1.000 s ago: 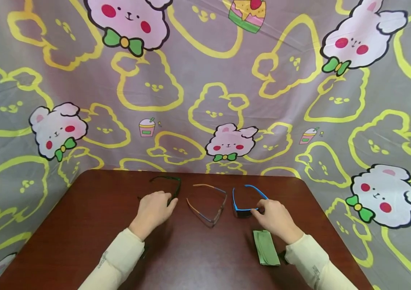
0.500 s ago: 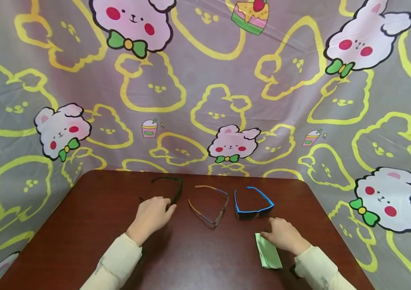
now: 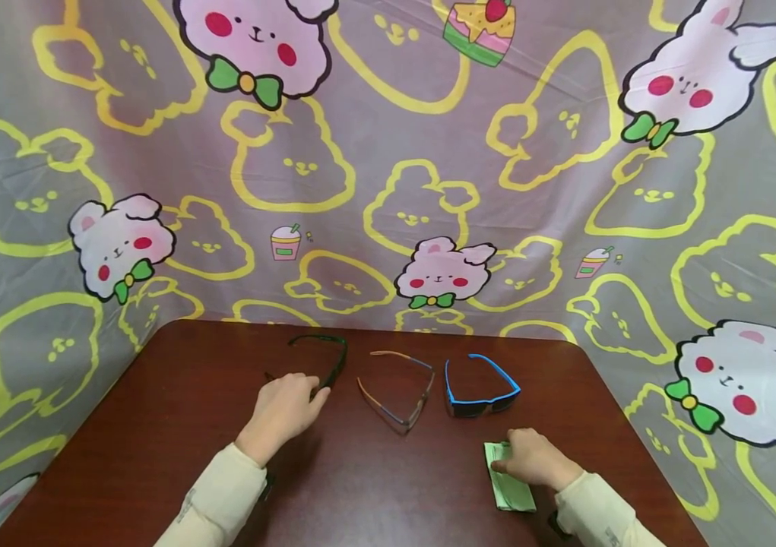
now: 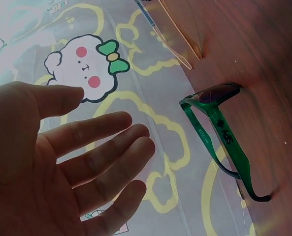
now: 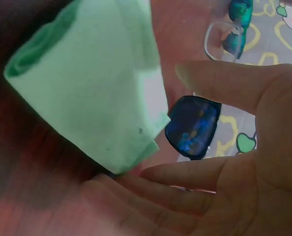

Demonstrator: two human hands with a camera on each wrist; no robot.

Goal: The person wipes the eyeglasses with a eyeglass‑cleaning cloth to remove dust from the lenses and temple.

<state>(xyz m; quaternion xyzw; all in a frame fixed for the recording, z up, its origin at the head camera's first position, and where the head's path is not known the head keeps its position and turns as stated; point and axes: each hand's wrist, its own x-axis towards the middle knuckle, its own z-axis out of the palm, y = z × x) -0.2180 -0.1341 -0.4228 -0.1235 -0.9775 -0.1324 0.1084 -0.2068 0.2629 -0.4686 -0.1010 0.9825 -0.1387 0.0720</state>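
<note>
Wood table (image 3: 374, 486) had green glasses (image 4: 228, 137) unfolded past the left hand (image 3: 281, 414), fingers loose, and the right hand (image 3: 540, 460), fingers apart, was over some cloth (image 5: 96, 83), not lifted yet tho.

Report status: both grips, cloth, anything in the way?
Left grip empty, near green glasses. Right grip at cloth, no pinch visible. Cloth folded; blue glasses beyond it, apart, seemingly not in the way.

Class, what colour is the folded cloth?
The folded cloth is pale green, shown best in the right wrist view.
</note>
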